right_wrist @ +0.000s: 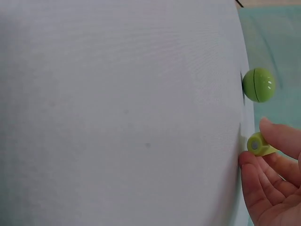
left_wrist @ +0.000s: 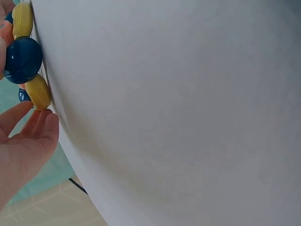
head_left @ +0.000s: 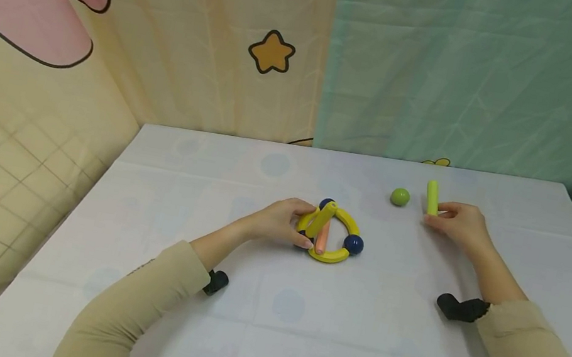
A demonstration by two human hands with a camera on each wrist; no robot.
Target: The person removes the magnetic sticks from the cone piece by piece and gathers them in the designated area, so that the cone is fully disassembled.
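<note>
In the head view, a ring of curved yellow rods (head_left: 329, 256) and dark blue balls (head_left: 353, 244) lies at mid-table. My left hand (head_left: 281, 221) holds its left side, fingertips at a yellow curved rod (left_wrist: 37, 92) beside a blue ball (left_wrist: 22, 60) in the left wrist view. A straight yellow rod (head_left: 320, 220) slants up from that side, and an orange rod (head_left: 322, 238) shows within the ring's outline. My right hand (head_left: 460, 225) pinches a lime green rod (head_left: 433, 197) between thumb and fingers; its grey end faces the right wrist view. Left of it sits a green ball (head_left: 400, 197).
A white patterned cloth (head_left: 331, 314) covers the table. Behind its back edge hang a beige curtain (head_left: 200, 48) and a green curtain (head_left: 469, 83). Black wrist-camera pieces (head_left: 461, 308) stick out near both cuffs.
</note>
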